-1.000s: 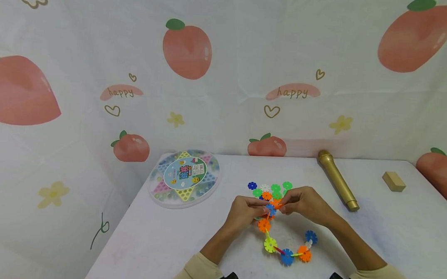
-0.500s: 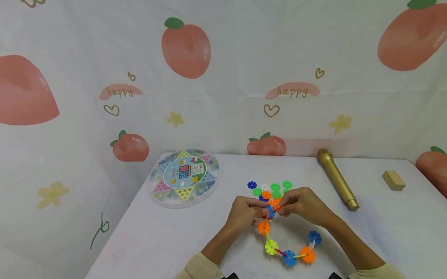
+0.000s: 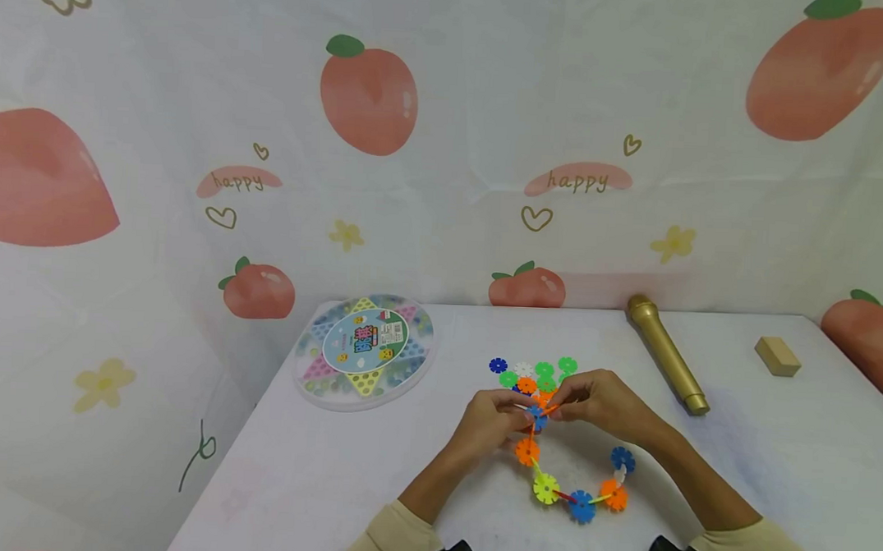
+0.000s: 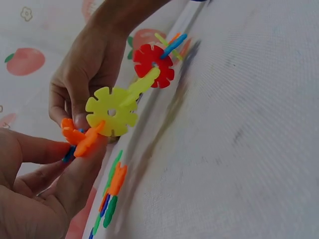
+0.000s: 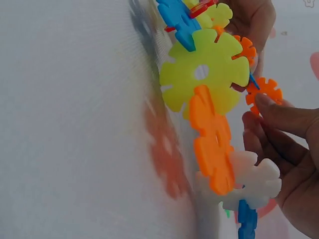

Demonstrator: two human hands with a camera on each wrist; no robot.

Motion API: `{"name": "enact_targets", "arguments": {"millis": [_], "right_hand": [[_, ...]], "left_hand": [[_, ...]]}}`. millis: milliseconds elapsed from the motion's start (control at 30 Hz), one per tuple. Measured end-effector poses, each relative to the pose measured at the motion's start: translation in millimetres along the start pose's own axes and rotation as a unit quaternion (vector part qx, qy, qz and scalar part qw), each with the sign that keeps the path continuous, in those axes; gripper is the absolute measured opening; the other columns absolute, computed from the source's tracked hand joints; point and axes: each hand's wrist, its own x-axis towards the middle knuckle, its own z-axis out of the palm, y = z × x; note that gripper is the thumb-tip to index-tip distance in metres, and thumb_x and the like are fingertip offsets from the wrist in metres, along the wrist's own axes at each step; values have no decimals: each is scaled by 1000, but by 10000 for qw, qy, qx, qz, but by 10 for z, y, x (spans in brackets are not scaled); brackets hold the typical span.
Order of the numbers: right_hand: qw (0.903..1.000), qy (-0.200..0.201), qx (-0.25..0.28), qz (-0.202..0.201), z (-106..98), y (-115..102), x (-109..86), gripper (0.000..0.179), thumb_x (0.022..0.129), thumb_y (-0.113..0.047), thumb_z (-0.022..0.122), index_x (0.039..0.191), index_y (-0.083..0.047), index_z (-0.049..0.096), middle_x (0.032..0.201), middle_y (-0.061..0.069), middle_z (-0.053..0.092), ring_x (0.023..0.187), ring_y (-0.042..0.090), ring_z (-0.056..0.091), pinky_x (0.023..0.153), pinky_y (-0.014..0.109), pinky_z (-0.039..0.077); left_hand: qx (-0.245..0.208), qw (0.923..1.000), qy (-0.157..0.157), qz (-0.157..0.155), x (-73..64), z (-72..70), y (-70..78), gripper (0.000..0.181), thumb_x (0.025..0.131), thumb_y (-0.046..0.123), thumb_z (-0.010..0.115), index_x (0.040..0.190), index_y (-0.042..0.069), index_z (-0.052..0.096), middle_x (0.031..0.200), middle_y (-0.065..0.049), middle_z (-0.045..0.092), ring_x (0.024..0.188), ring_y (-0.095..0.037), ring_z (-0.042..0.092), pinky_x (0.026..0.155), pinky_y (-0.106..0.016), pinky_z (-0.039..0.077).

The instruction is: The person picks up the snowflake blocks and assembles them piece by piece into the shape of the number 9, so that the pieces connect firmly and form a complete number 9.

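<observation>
Both hands meet over the table around a chain of slotted flower-shaped plastic discs. My left hand [image 3: 479, 429] pinches the blue disc [image 3: 539, 419] at the chain's upper end. Thumb and fingers of my right hand [image 3: 600, 407] pinch an orange disc [image 5: 264, 93], whose edge meets the blue one. From there the chain hangs toward me in a curve: an orange disc [image 3: 527, 452], a yellow disc [image 3: 546, 489], a thin red one, a blue disc [image 3: 583, 507], another orange disc [image 3: 614, 495], a white piece and a blue end disc [image 3: 623, 458].
Loose discs, among them a green disc [image 3: 567, 365] and a dark blue disc [image 3: 497, 366], lie just beyond the hands. A round Chinese checkers board [image 3: 311, 389] is at back left. A gold microphone [image 3: 666, 351] and a wooden block [image 3: 778, 357] lie at right.
The chain has swung slightly to the right, along with the left hand. The orange disc in the right fingers has turned edge-on against the blue disc. The right hand stays nearly in place.
</observation>
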Motion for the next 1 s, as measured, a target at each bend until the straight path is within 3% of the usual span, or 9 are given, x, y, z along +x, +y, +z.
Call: {"name": "enact_targets", "arguments": {"millis": [233,367,600,1000], "right_hand": [[9998,-136,104,90,32,5,12,6,94,-7,78,99,-7,80,98,6,77,87,21,70,80,25,61],[9997,-183,136,91,50,-18,13,6,95,-8,78,101,-8,81,101,6,77,90,23,70,81,25,61],[9997,-204,-86,137,45,-38,14,11,95,-10,78,106,-9,80,104,3,78,93,22,69,81,25,60],[9983,141,-514,218,-200,136,72,20,93,-10,78,112,-2,77,101,5,76,91,19,69,78,26,59]], "left_hand": [[327,9988,-330,-127,1,-6,18,23,96,24,77,118,15,80,99,1,80,86,-15,76,75,-30,63],[483,9984,-308,6,6,-15,13,27,91,20,83,117,16,80,102,4,77,79,-12,71,72,-28,62],[482,9983,-306,69,-1,-23,27,29,90,19,86,118,15,80,103,3,75,76,-11,69,72,-28,63],[491,9980,-402,-22,-8,-27,53,24,93,15,82,117,13,81,110,5,73,77,-11,67,73,-27,62]]}}
